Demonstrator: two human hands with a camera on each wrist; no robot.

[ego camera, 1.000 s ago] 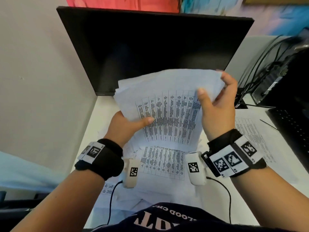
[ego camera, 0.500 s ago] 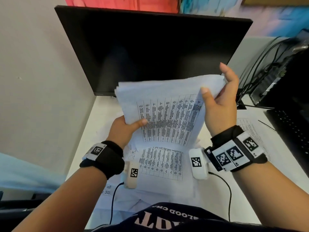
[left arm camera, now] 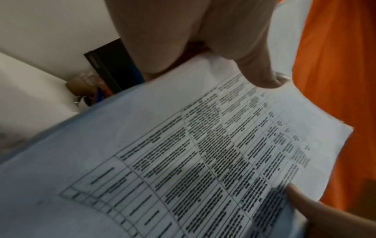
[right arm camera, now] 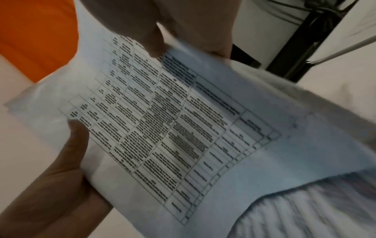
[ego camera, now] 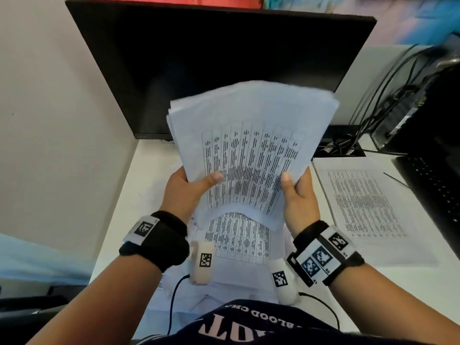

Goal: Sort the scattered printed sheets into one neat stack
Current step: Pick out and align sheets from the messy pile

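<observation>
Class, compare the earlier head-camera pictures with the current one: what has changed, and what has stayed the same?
The right hand slid from the bundle of sheets top corner down to its lower right edge. The left hand kept its grip at lower left. The loose sheet at right and monitor stayed put.

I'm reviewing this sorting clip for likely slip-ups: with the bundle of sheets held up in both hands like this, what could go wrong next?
1. The held bundle is fanned, its top edges uneven; gripped only near the bottom by the left hand and right hand, sheets could slide out.
2. The sheet at the right and the sheets under the wrists still lie on the desk, so they may be left out.
</observation>
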